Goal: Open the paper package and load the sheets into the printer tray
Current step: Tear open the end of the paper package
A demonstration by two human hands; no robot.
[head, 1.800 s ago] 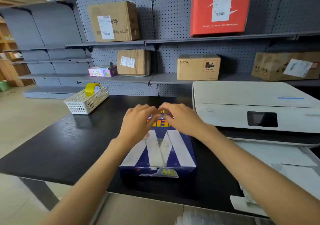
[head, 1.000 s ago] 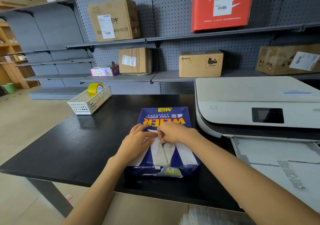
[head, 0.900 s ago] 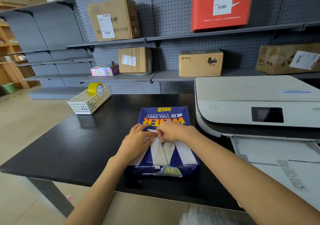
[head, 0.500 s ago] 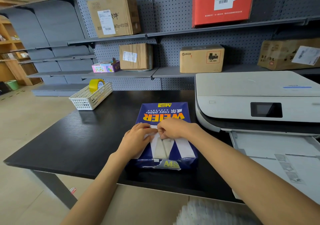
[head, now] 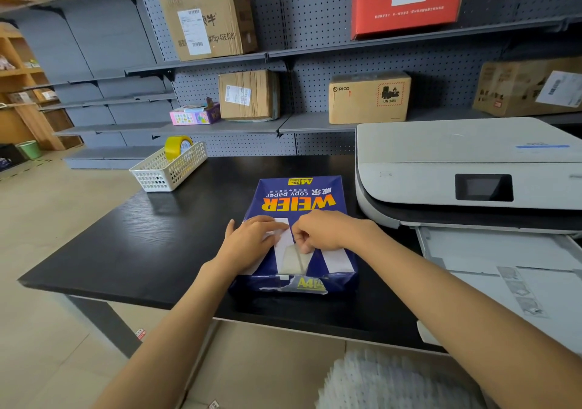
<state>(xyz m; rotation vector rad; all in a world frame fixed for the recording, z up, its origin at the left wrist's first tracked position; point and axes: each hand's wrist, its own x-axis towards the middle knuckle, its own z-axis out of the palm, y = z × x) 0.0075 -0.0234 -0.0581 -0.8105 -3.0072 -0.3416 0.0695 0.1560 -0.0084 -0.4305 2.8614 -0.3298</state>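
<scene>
The paper package (head: 299, 219) has both hands on its near half, where a moment ago they were at its far end. The right hand (head: 327, 230) has its fingers (head: 302, 240) curled, pinching the wrapper's centre seam; the left hand (head: 252, 238) presses flat beside it. Opening has likely only begun. The blue wrapper, torn slightly at its near end, lies on the black worktop (head: 151, 244), left of the printer (head: 466, 169) and its tray (head: 491, 251).
</scene>
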